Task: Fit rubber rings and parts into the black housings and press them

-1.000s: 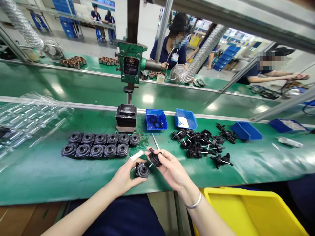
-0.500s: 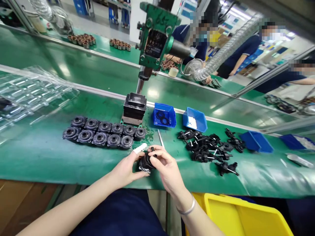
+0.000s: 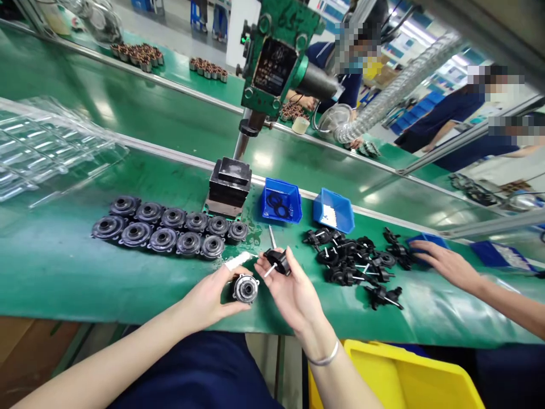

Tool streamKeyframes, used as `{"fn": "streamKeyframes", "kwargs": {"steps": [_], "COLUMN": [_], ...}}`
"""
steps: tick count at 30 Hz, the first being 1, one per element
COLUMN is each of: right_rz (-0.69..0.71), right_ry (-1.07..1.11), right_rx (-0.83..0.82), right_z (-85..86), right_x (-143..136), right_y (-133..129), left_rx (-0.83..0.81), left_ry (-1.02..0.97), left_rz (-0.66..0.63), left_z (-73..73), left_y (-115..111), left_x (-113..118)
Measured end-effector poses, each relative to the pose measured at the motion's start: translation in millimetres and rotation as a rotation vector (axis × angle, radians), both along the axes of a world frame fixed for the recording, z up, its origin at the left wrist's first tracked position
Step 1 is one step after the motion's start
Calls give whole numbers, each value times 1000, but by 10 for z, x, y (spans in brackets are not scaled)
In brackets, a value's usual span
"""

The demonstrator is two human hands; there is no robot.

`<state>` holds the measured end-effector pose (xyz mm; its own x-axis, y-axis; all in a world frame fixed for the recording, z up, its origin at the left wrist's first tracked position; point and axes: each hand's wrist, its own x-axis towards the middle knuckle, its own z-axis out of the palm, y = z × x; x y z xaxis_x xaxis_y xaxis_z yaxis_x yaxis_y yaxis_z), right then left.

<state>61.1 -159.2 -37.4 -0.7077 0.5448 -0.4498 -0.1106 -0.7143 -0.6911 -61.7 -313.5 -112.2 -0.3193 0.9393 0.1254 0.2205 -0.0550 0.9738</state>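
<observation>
My left hand (image 3: 215, 292) grips a round black pump housing (image 3: 246, 288) by its sides, its ringed face with a central hole turned toward me. One finger of that hand wears a white cover. Just to the right, my right hand (image 3: 294, 292) holds a smaller black plastic part (image 3: 279, 260) with a pale shaft pointing down and left. The two parts are apart. Two rows of similar housings (image 3: 163, 240) lie to the left. On the right is a pile of black parts (image 3: 349, 258) with pale shafts.
A green press (image 3: 272, 62) stands above a black block (image 3: 230, 182). Blue bins hold black rings (image 3: 279, 204) and white pieces (image 3: 330, 216). Another person's hand (image 3: 443, 258) reaches in at a blue bin on the right. Clear trays (image 3: 55, 147) lie left; a yellow bin (image 3: 404, 375) stands below.
My hands have moved apart: the smaller black part has come away from the housing in my right hand, its shaft now visible. Another person's arm has entered from the right.
</observation>
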Motion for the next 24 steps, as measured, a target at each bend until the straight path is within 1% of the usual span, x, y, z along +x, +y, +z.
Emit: {"fn": "streamKeyframes", "kwargs": {"steps": [2,5,10,13,17,19,21,24], "right_rz": [23,100,190,220,275,323,347,303], "right_ry": [9,10,-21,-88,-146,-180,-218,-244], "right_rx": [189,475,831,1045,1351,1430,1450,1426], "right_z": [-8,-37,-113,-108,-53,-52,-86,-171], "right_x": [26,60,73,112,178,189,190,192], "right_y": [-59,-136,-175,-178,-194,-210,-233,-278], "left_rx": [-3,-19,-69,-84,-102,-106,-96,7], "left_ry": [0,19,40,40,60,89,130,212], "left_rz": [-2,7,26,16,-36,-41,-24,-2], "left_z": [7,-9,-43,0,94,114,106,69], "left_y": [-1,-9,-19,-14,-9,-12,-18,-28], "left_x": [-1,2,3,-6,-29,-37,-39,-43]}}
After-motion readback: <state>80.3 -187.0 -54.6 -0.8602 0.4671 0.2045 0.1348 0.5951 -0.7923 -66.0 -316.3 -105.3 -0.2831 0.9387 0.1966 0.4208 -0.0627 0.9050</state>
